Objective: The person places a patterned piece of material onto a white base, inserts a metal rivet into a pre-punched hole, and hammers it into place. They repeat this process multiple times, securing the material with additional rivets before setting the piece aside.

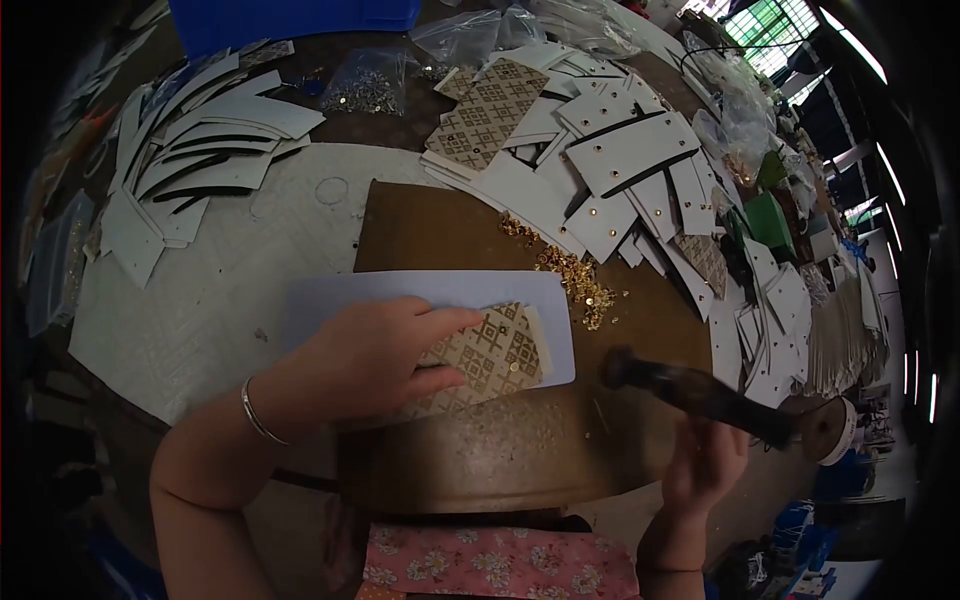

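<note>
Cluttered worktable [190, 330], blue crate [290, 18] at far edge; barred window [770, 25] bright upper right, surroundings dim.

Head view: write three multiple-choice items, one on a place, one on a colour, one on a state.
1. The patterned piece lies: A in a blue bin; B on the pale sheet; C on floral cloth.
2. The loose rivets are: A gold; B red; C blue.
3. The right hand: A lies flat, empty; B pinches a rivet; C grips the hammer.
Answers: B, the left hand presses it onto that sheet; A, the heap glints gold on the brown board; C, its fingers wrap the handle.
</note>
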`<state>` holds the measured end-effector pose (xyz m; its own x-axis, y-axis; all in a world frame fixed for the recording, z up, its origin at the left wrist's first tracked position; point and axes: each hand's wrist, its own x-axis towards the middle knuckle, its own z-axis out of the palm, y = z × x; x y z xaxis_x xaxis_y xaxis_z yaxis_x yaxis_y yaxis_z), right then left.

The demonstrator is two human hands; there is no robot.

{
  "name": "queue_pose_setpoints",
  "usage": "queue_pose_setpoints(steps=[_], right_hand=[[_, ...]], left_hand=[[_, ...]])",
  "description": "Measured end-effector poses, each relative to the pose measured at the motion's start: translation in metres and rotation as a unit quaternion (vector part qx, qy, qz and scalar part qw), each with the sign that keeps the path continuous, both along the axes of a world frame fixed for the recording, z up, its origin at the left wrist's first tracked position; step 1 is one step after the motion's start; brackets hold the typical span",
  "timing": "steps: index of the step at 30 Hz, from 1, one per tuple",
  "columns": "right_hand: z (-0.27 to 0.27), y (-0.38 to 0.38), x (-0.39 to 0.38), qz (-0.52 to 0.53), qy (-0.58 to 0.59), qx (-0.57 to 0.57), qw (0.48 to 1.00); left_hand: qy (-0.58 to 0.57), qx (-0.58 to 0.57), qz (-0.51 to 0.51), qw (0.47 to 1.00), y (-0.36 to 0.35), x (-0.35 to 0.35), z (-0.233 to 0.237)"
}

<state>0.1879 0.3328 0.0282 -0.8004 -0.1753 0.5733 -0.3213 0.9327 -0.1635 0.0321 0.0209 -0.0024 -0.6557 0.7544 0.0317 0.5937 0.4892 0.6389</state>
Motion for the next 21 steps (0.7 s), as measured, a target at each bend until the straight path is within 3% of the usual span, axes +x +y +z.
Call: queue_pose_setpoints(steps=[1,2,4,5,6,7,10,11,15,17,19,21], right_hand=[[-0.004,-0.006,0.006,-0.034,0.064,-0.197,0.978],[-0.008,-0.008,0.012,-0.067,0.125,-0.385,0.912],[-0.02,-0.004,0.006,-0.084,0.121,-0.373,0.916],[-0.017,-0.009,-0.011,-0.008,0.007,-0.173,0.985],[-0.015,-0.013,-0.025,0.068,-0.107,0.04,0.991],[-0.024,-0.018,-0.032,0.069,-0.105,-0.059,0.99],[0.014,-0.018,-0.022,0.023,-0.04,-0.041,0.998],[0.005,-0.011,-0.002,-0.029,-0.043,-0.201,0.978],[-0.015,-0.02,-0.018,0.005,0.052,-0.102,0.993],[-0.02,-0.02,-0.03,0.038,-0.14,-0.065,0.987],[-0.01,0.001,-0.028,0.016,-0.169,-0.092,0.981],[-0.004,0.033,-0.022,-0.089,-0.227,-0.105,0.964]], left_hand=[[0.005,-0.001,0.001,1.0,0.0,0.0,-0.002],[0.003,0.0,0.001,1.0,0.0,0.001,-0.004],[0.015,0.021,0.0,1.0,-0.001,0.0,-0.005],[0.018,0.023,-0.001,1.0,-0.001,0.001,-0.004],[0.014,0.018,0.001,1.0,-0.001,0.001,-0.003],[0.011,0.013,0.002,1.0,-0.001,0.001,-0.002],[0.011,0.015,-0.002,1.0,-0.002,0.0,-0.004],[0.005,0.016,-0.001,1.0,-0.002,0.002,-0.006],[0.022,0.028,-0.003,0.999,-0.001,0.001,-0.006],[0.019,0.02,-0.002,1.0,-0.002,0.0,-0.004],[0.005,0.023,-0.005,1.0,-0.004,0.0,-0.001],[-0.02,0.063,0.009,0.998,-0.006,-0.002,-0.004]])
